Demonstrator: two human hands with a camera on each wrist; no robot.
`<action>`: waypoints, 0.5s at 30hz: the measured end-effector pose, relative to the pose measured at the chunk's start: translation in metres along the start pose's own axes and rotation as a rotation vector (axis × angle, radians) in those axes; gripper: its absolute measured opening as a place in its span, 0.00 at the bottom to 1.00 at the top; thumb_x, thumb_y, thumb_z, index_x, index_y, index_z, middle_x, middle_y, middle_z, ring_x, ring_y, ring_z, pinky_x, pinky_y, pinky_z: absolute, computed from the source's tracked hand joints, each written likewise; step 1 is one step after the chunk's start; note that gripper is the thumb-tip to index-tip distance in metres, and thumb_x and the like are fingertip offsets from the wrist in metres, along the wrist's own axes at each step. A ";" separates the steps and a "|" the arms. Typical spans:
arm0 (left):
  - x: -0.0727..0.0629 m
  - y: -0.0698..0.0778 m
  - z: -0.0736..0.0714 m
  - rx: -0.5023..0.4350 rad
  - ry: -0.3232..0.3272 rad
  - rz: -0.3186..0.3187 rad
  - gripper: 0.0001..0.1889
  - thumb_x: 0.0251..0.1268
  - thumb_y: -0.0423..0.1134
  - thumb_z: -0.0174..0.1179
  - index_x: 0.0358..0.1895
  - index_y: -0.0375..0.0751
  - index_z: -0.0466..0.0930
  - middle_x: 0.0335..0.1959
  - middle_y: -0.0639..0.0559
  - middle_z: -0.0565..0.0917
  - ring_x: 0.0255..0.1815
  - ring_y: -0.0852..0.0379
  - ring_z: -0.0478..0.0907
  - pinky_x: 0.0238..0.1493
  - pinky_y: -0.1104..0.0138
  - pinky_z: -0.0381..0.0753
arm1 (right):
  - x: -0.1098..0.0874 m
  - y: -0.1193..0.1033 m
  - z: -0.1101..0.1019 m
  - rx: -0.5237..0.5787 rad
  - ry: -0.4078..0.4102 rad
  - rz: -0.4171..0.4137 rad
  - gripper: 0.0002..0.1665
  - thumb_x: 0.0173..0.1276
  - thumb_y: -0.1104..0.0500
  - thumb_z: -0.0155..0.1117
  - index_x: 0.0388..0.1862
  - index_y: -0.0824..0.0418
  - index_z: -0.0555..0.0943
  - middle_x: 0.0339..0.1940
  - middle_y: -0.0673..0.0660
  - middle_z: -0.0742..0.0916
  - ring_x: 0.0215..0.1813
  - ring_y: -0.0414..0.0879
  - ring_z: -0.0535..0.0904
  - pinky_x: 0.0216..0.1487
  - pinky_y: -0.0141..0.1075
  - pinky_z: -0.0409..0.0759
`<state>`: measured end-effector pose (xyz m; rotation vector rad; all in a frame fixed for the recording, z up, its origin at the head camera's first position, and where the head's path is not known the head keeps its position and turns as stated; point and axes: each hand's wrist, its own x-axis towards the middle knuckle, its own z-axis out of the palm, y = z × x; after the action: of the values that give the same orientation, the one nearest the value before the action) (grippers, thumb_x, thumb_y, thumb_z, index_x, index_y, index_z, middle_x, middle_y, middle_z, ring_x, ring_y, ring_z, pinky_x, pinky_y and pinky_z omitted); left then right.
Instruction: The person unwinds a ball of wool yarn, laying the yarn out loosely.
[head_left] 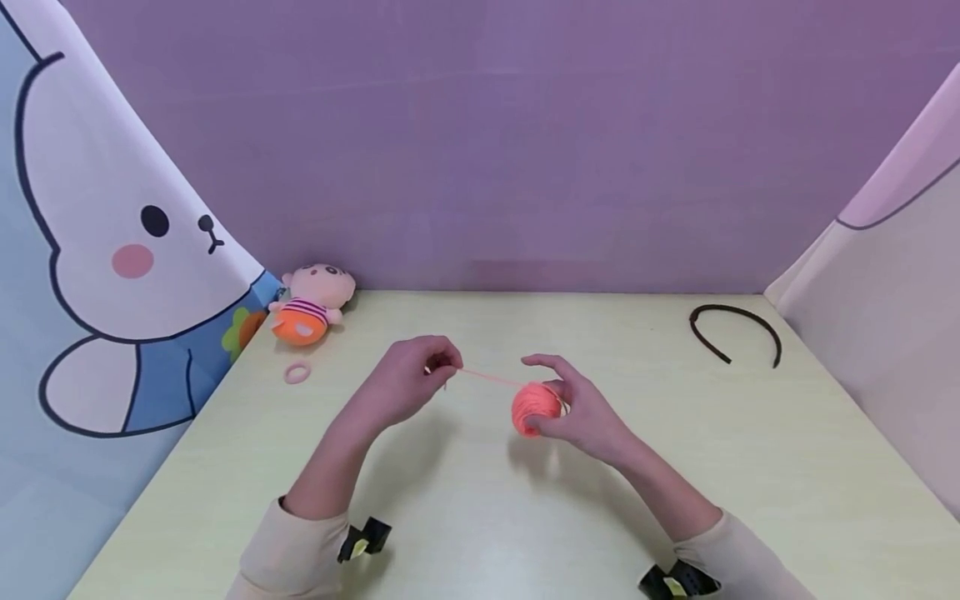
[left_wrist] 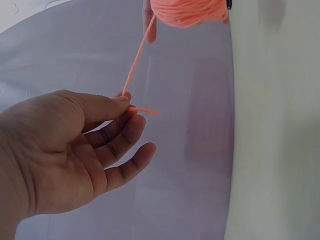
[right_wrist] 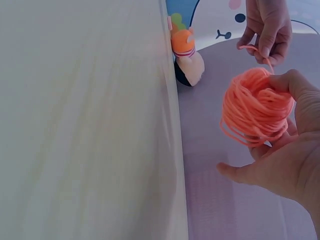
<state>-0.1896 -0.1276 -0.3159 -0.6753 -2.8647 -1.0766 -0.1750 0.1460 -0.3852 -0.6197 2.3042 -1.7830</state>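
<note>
Left hand pinches loose yarn end; right hand grips yarn ball, likely so the strand between is taut.

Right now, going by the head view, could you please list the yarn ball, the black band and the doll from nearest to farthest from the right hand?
1. Yarn ball: held in the right hand.
2. Black band: on the table, toward its back right.
3. Doll: at the back left corner, farthest away.
</note>
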 end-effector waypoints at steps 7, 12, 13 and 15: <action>0.000 -0.009 -0.006 0.023 0.022 0.006 0.06 0.68 0.26 0.61 0.37 0.43 0.83 0.31 0.53 0.81 0.30 0.56 0.75 0.32 0.62 0.77 | 0.000 0.000 -0.001 0.029 0.015 0.005 0.47 0.60 0.71 0.73 0.74 0.47 0.66 0.44 0.60 0.87 0.45 0.53 0.83 0.42 0.41 0.84; 0.000 -0.015 -0.010 0.048 0.048 -0.008 0.06 0.69 0.27 0.62 0.39 0.42 0.83 0.32 0.53 0.82 0.31 0.56 0.76 0.33 0.62 0.77 | 0.000 0.000 -0.002 0.053 0.028 0.003 0.48 0.59 0.73 0.72 0.74 0.47 0.65 0.43 0.61 0.86 0.43 0.53 0.82 0.41 0.41 0.85; 0.000 -0.016 -0.011 0.053 0.053 -0.012 0.06 0.69 0.27 0.62 0.39 0.42 0.83 0.32 0.53 0.82 0.31 0.56 0.76 0.32 0.62 0.77 | 0.001 0.001 -0.002 0.056 0.031 0.001 0.48 0.59 0.73 0.72 0.74 0.47 0.65 0.43 0.61 0.86 0.42 0.53 0.82 0.40 0.41 0.85; 0.000 -0.018 -0.012 0.058 0.058 -0.016 0.06 0.69 0.27 0.61 0.39 0.42 0.83 0.32 0.53 0.82 0.32 0.55 0.76 0.32 0.62 0.77 | 0.001 0.001 -0.002 0.064 0.035 -0.003 0.49 0.59 0.74 0.72 0.75 0.47 0.64 0.42 0.62 0.86 0.41 0.52 0.81 0.39 0.41 0.85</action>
<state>-0.1986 -0.1476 -0.3176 -0.6082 -2.8449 -0.9939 -0.1766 0.1478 -0.3850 -0.5864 2.2595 -1.8754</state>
